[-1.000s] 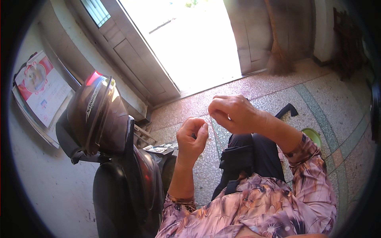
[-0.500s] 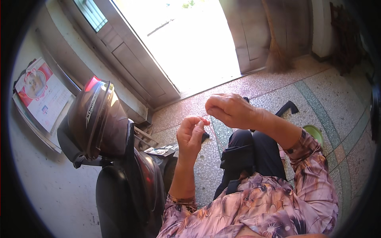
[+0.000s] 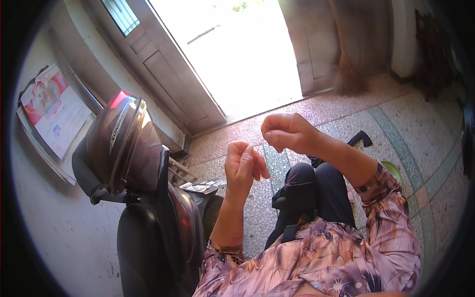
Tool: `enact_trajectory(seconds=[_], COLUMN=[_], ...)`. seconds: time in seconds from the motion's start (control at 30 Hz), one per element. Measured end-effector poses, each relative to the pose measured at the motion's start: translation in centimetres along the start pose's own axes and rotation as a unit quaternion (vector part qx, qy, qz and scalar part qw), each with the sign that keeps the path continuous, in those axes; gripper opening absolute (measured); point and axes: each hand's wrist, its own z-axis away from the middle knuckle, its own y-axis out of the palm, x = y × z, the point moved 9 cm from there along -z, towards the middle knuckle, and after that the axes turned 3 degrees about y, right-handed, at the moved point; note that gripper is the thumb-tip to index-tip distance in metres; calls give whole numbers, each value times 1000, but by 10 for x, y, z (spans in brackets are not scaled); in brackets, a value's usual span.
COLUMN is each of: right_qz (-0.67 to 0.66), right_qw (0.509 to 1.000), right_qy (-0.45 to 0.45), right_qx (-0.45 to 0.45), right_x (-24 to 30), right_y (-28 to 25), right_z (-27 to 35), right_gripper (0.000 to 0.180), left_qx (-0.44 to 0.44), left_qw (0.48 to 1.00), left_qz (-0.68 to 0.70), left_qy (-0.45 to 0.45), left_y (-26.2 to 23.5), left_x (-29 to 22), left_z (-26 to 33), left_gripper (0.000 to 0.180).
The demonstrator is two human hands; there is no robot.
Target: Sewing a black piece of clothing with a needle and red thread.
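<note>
My left hand [image 3: 241, 166] is raised in front of me, thumb pressed to the curled fingers in a pinch. Just beyond it and to the right, my right hand [image 3: 288, 132] bends down at the wrist, its fingertips pinched too. A small gap separates the hands. Whatever sits between the fingertips is too small to make out. Below them, a thin reddish thread [image 3: 295, 175] crosses my dark-trousered knee. A folded dark cloth [image 3: 295, 198] rests on my lap beside it.
On my left stands a motorbike with a black seat [image 3: 143, 247] and a dark helmet [image 3: 121, 148] on it. A calendar [image 3: 57, 111] hangs on the wall. Ahead are an open doorway and a broom [image 3: 346, 76]. A green bowl-like thing [image 3: 392, 171] lies right of my arm.
My left hand has turned, its fingers curling more toward the right. The right hand has shifted slightly right and its fingertips point further down. The reddish thread now shows over the knee.
</note>
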Motion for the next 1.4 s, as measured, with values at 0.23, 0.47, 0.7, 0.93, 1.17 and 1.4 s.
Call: enact_trajectory(seconds=[0.23, 0.47, 0.7, 0.93, 1.17, 1.4], right_qz=[-173, 192, 266, 236, 147, 121], right_qw=[982, 977, 963, 972, 988, 989], right_qy=[74, -89, -40, 14, 38, 74], right_qx=[21, -15, -21, -11, -2, 43], right_x=[-6, 18, 12, -7, -21, -26], right_y=[5, 12, 18, 25, 13, 15], right_z=[-4, 2, 7, 9, 7, 4], right_gripper=[13, 15, 22, 19, 10, 12], left_qx=[9, -24, -27, -22, -8, -18], left_qw=[998, 998, 996, 985, 991, 991], left_qz=[-67, -42, -75, -169, -130, -124], left_qy=[16, -42, -41, 24, -34, -55], left_y=[-2, -8, -8, -1, -3, -10], left_x=[-4, -4, 3, -4, -3, 7], left_z=[0, -3, -8, -8, -5, -4], left_gripper=[14, 12, 15, 12, 13, 12])
